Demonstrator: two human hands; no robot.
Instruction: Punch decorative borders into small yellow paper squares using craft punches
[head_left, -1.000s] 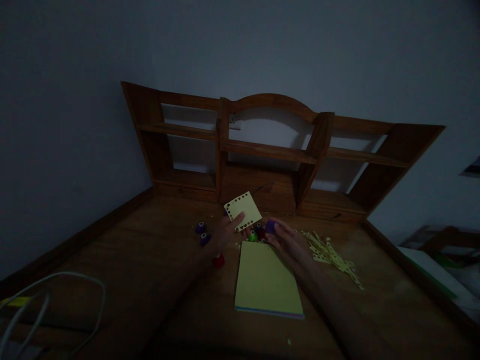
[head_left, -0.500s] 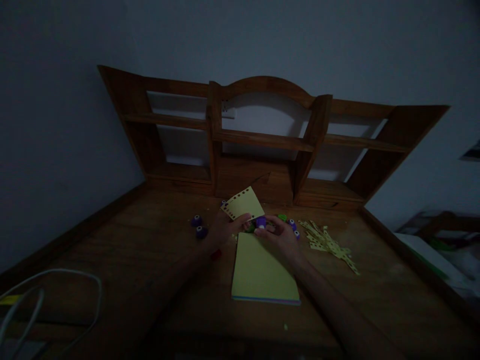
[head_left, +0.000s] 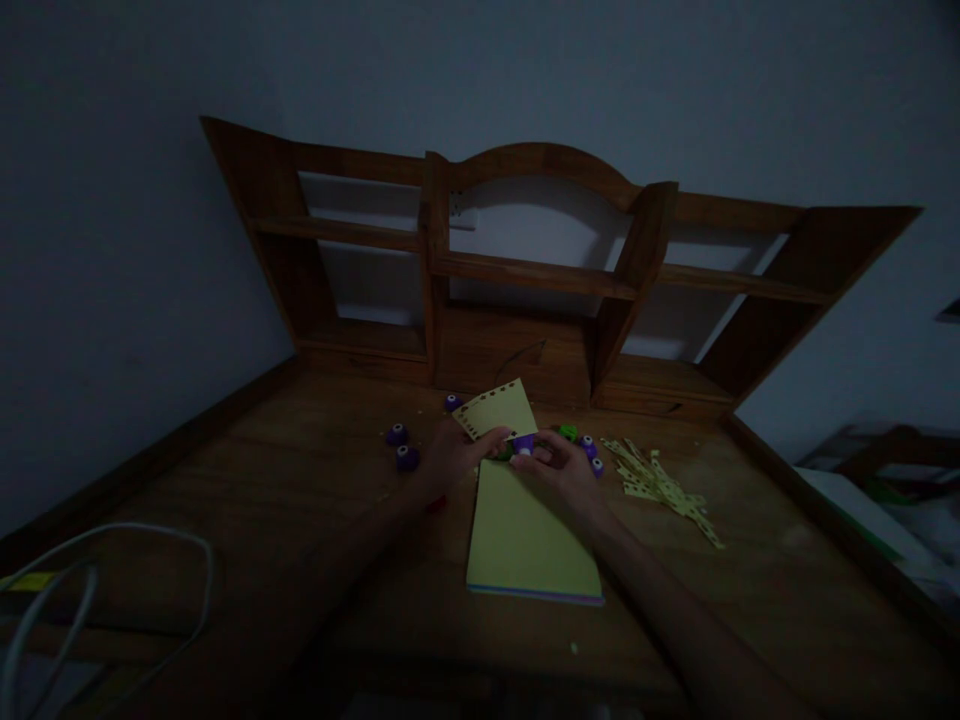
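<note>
My left hand (head_left: 459, 458) pinches a yellow sheet of paper (head_left: 501, 408) by its near edge. Small shaped holes run along the sheet's far and left edges. In my right hand (head_left: 564, 470) is a purple and white craft punch (head_left: 523, 445), set at the sheet's near right corner. Whether its slot is around the paper's edge I cannot tell. Below both hands lies a stack of yellow paper (head_left: 532, 540), with blue and pink sheets showing at its near edge. A green object (head_left: 504, 453) is partly hidden between the hands.
More purple punches (head_left: 406, 458) sit left of my hands, with others (head_left: 588, 447) on the right beside a green one (head_left: 568, 433). Punched yellow strips (head_left: 667, 490) lie in a heap at right. A wooden shelf (head_left: 517, 350) backs the desk; a white cable (head_left: 206, 570) loops at left.
The yellow sheet has tipped flatter and shifted slightly right, with the punch still at its near right corner. The whole view has moved a little.
</note>
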